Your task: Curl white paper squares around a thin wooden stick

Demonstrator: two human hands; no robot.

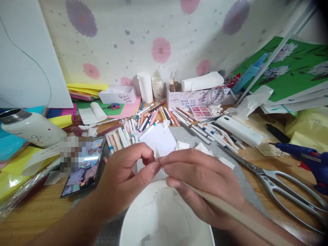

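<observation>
My left hand (130, 171) is closed in a pinch, thumb and forefinger meeting on a small thin whitish piece (155, 149) that is mostly hidden. Against those fingertips press the fingers of my right hand (202, 181). A long beige stick (230, 208) lies in the right hand's grip, slanting down toward the lower right; its front end is covered by the fingers. Directly beneath both hands stands a white bin (166, 218), open at the top, with a few scraps inside. Behind the fingers lies a white paper sheet (160, 136).
Many markers (130, 131) spread across the back of the table. At left are a phone (85, 167) and a white bottle (33, 128). On the right lie large scissors (269, 181), a blue glue gun (304, 157) and a white power strip (238, 130).
</observation>
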